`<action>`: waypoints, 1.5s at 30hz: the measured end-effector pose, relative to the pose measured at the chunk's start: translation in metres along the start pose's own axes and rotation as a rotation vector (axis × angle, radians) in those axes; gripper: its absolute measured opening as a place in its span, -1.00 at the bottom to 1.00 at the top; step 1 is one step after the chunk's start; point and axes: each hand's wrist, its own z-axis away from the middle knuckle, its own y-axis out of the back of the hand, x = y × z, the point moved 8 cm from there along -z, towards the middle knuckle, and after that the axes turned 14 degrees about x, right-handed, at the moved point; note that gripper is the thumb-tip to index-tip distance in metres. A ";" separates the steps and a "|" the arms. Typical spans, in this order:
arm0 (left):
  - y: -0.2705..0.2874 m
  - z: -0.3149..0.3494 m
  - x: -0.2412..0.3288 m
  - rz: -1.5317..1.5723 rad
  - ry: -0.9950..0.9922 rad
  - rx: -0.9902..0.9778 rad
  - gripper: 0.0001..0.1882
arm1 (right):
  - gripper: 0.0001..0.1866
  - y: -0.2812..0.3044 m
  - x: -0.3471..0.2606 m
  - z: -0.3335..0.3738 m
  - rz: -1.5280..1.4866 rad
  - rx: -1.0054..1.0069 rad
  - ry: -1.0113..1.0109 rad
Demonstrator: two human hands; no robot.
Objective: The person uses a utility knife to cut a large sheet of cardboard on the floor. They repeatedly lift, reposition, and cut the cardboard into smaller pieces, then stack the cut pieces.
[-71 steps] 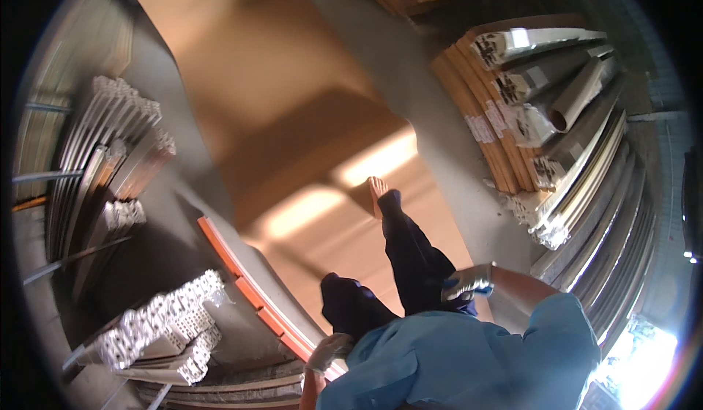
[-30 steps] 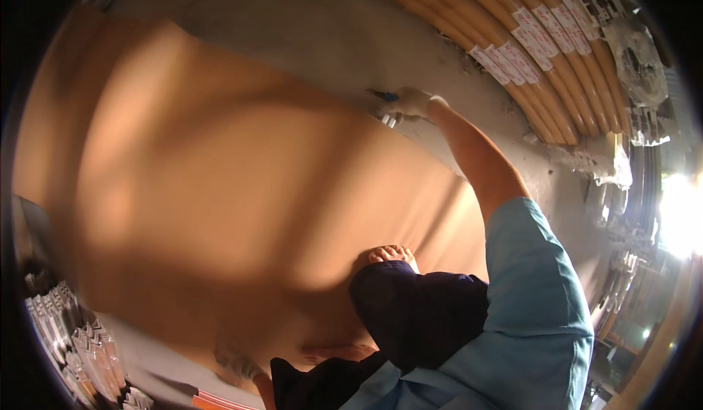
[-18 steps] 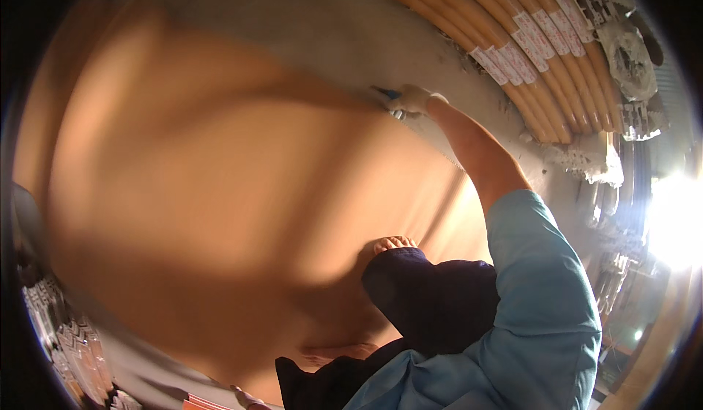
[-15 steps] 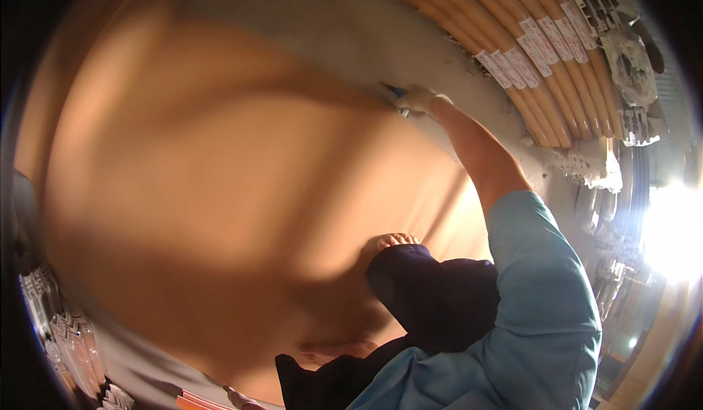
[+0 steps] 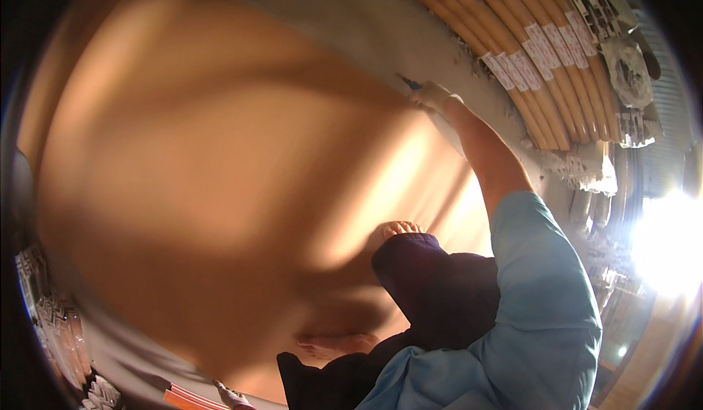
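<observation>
One brown sheet (image 5: 220, 190): spread broadly over the grey floor (image 5: 315, 15), with your bare feet (image 5: 403, 228) upon it; bands of sunlight and shadow cross its face.
Right hand (image 5: 437, 97): yours, pale-gloved, at the sheet's upper right edge, fingers curled around a tool; whether they also touch the sheet cannot be told.
Blue tool (image 5: 412, 84): in your right hand, narrow dark tip pointing out past the sheet's edge, above the floor.
Left hand (image 5: 233, 397): yours, partly seen at the sheet's lower edge; its grip cannot be told.
Orange strips (image 5: 192, 397): several, side by side, just beside your left hand.
Brown bundles (image 5: 469, 25): long, laid in parallel, beyond the sheet's upper right edge.
Labels (image 5: 542, 50): white with reddish print, set across the bundles; lettering too small to read.
Profiles (image 5: 64, 329): stacked beyond the sheet's lower left edge, zigzag ends showing.
</observation>
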 end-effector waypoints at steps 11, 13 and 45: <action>0.006 0.015 0.004 -0.046 -0.188 0.058 -0.13 | -0.81 0.010 0.037 -0.002 -0.137 0.071 -0.041; 0.006 0.021 0.005 -0.071 -0.210 0.045 -0.14 | -0.80 0.006 0.027 -0.006 -0.036 -0.004 0.109; 0.020 0.034 0.006 -0.006 -0.279 -0.005 -0.17 | -0.71 0.034 0.003 0.022 -0.091 0.179 0.121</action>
